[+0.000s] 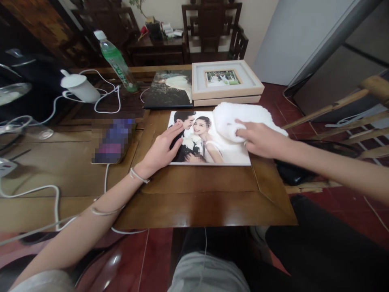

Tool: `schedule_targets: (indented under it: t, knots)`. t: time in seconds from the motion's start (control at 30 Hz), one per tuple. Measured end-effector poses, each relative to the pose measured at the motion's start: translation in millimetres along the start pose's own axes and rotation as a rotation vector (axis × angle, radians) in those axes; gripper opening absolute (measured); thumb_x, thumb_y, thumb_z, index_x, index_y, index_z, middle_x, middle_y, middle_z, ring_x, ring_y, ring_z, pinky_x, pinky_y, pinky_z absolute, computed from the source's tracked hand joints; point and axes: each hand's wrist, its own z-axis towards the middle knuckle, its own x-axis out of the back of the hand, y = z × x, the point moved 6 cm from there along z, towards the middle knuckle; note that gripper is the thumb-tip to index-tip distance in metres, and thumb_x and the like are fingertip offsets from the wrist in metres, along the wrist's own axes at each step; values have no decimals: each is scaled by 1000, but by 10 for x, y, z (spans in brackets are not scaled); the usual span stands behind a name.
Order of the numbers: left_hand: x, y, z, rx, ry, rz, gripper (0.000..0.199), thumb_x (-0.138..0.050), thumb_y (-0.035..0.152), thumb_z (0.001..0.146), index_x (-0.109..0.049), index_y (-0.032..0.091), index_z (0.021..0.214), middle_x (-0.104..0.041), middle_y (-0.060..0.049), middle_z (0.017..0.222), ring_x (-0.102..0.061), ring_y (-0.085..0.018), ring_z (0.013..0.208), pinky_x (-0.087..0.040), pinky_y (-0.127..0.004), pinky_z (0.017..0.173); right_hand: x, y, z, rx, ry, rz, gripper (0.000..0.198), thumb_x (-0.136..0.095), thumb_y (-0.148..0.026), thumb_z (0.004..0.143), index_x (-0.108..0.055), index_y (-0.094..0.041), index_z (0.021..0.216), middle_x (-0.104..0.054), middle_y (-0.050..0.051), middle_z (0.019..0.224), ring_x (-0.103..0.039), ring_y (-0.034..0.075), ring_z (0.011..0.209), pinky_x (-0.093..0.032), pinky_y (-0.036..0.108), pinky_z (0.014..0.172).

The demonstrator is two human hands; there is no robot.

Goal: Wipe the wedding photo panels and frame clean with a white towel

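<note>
A photo panel (212, 154) with a picture of a couple lies flat on the wooden table (194, 202). My left hand (164, 148) rests on the panel's left side, fingers stretched out. On the panel's upper right lies a bunched white cloth (243, 115), which reaches past the panel's right edge. My right hand (258, 138) grips the cloth and presses it against the panel, some fingers sunk into it. The cloth covers the panel's upper right corner.
Behind the panel lie a dark photo panel (170, 89) and stacked pale wooden frames (227, 79). Leftward are a phone (114, 142) on a white cable, a green-labelled bottle (118, 61), a lidded white cup (80, 87) and a tipped glass (36, 127). A wooden chair (334, 109) stands right.
</note>
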Motion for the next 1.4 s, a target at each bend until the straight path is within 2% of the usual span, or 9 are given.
schedule_targets:
  t: [0.13,0.27,0.37,0.5,0.63,0.83,1.1,1.23,1.4]
  knots:
    - [3,15,3,1,-5,15,47,-46,35,104,-58,15,145,-52,-14,155,-46,-29,147,-36,-53,125,-104,-530,-554,225,151,3,33,-56,-2,72,-75,-21,92,-58,15,151,-51,39,141,-49,63,107]
    - [9,33,6,9,-10,15,47,-46,35,104,-58,15,145,-52,-13,156,-46,-29,148,-35,-54,125,-186,-848,-1004,323,283,65,31,-57,-2,76,-74,-28,79,-59,-1,152,-45,29,148,-43,53,119]
    - [11,39,7,19,-19,22,48,-45,35,104,-57,12,145,-51,-14,156,-45,-29,148,-35,-52,126,-177,-897,-1073,351,323,112,32,-53,0,80,-73,-26,78,-61,-2,150,-47,27,146,-41,49,121]
    - [17,40,8,24,-23,20,49,-46,34,104,-57,12,146,-51,-15,156,-45,-29,148,-34,-50,126,-103,-691,-811,339,326,67,33,-55,0,73,-74,-24,86,-65,6,145,-57,29,137,-51,49,111]
    - [15,39,8,17,-28,18,48,-45,34,104,-57,13,146,-51,-14,157,-44,-28,149,-33,-51,127,-46,-303,-315,199,137,11,29,-52,-4,75,-72,-17,91,-67,19,138,-69,33,115,-58,47,89]
    - [7,30,9,28,-27,23,47,-47,32,104,-57,12,146,-52,-15,156,-44,-29,149,-34,-52,126,90,149,367,53,-28,27,31,-48,-5,72,-67,-18,93,-71,9,87,-63,25,81,-41,33,69]
    - [6,21,2,19,-21,45,47,-46,32,104,-57,12,146,-51,-15,156,-44,-28,149,-35,-52,125,247,353,723,-25,-42,81,22,-48,-2,72,-56,-20,80,-51,2,68,-48,21,69,-31,32,65]
    - [0,15,1,19,-13,26,48,-46,32,104,-57,10,145,-51,-17,156,-44,-28,149,-34,-51,126,183,136,523,-18,-35,42,29,-47,0,73,-64,-17,88,-66,7,80,-61,24,79,-40,33,71]
    - [-4,33,4,20,-18,29,49,-46,31,104,-57,7,145,-51,-19,156,-43,-29,149,-33,-49,127,-2,-373,-175,100,108,69,35,-49,2,72,-71,-13,94,-66,21,137,-65,33,121,-50,51,102]
